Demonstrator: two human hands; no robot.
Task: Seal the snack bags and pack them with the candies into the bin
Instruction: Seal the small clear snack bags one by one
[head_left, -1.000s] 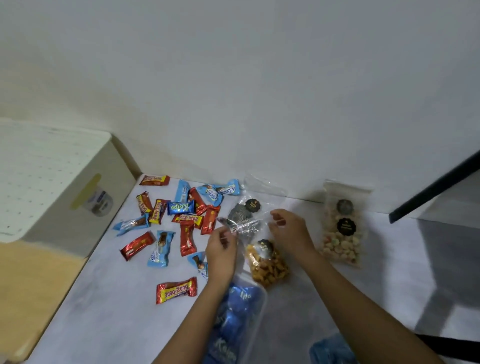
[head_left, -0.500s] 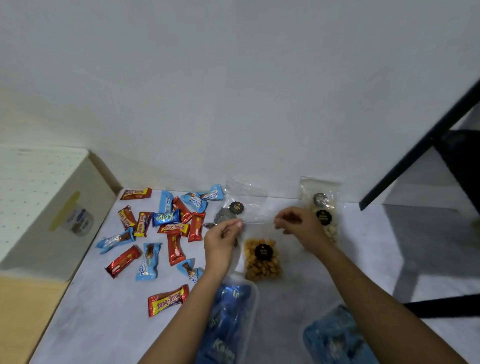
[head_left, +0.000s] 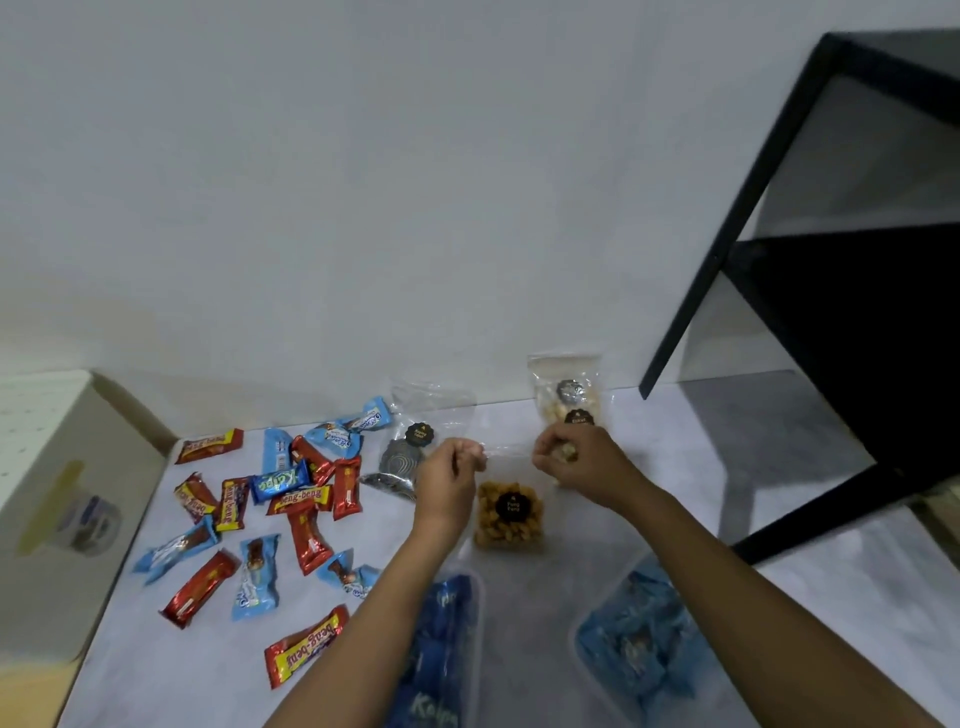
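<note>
- Pale grey marbled floor (head_left: 519, 613) meets a plain white wall (head_left: 415, 182); a black metal frame shelf (head_left: 810, 291) stands to the right.
- Landmark: the clear snack bag of golden-brown fried snacks with a round black sticker (head_left: 510, 514), lying flat on the floor.
- Left hand (head_left: 448, 480) and right hand (head_left: 576, 460) each pinch one end of that bag's clear top strip, stretched taut between them just behind the snacks.
- Behind and left of it lies a clear bag of dark round wafers (head_left: 402, 457); behind and right, a clear bag of pale round biscuits (head_left: 569, 397) leans against the wall.
- Left of it, red and blue wrapped candies (head_left: 291, 499) lie scattered.
- Nearer the person, two clear plastic bins (head_left: 636, 642) hold blue packets.
- Far left sits a cream box (head_left: 67, 499).
</note>
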